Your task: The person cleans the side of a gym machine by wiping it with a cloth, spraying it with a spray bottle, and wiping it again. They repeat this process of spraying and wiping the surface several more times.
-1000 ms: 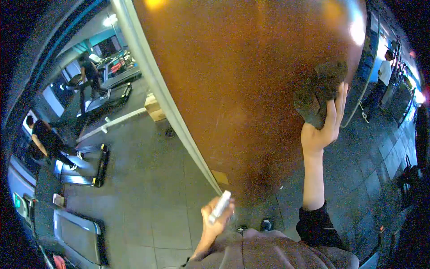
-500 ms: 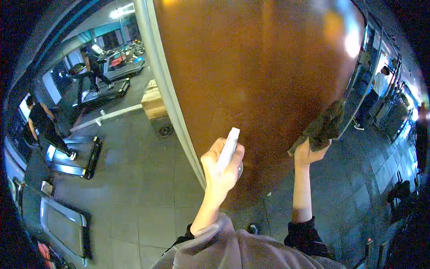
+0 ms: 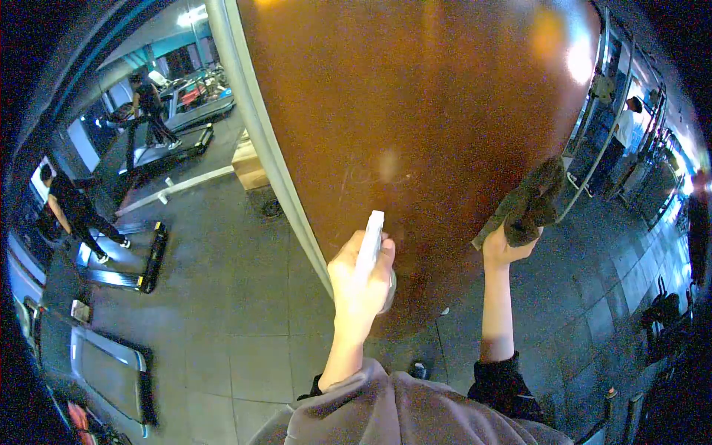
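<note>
My left hand (image 3: 354,278) is closed around a spray bottle (image 3: 372,236) with a white trigger head. The nozzle points toward a glossy reddish-brown panel (image 3: 445,111), and part of the bottle's body shows below the fingers. My right hand (image 3: 508,248) grips a dark, crumpled cloth (image 3: 532,199), which overlaps the panel's lower right edge in this view. Faint smudges and scribble-like marks show on the panel above the bottle.
A pale metal frame (image 3: 256,126) borders the panel on the left. Beyond it, a mirror reflects treadmills and a person, and another person (image 3: 78,208) walks on a treadmill (image 3: 122,256). A cardboard box (image 3: 250,163) appears near the frame. Someone stands among equipment at right.
The view has shifted slightly, and the marks on the panel show more clearly. My left hand with the spray bottle has moved a little left. The person on the treadmill has stepped.
</note>
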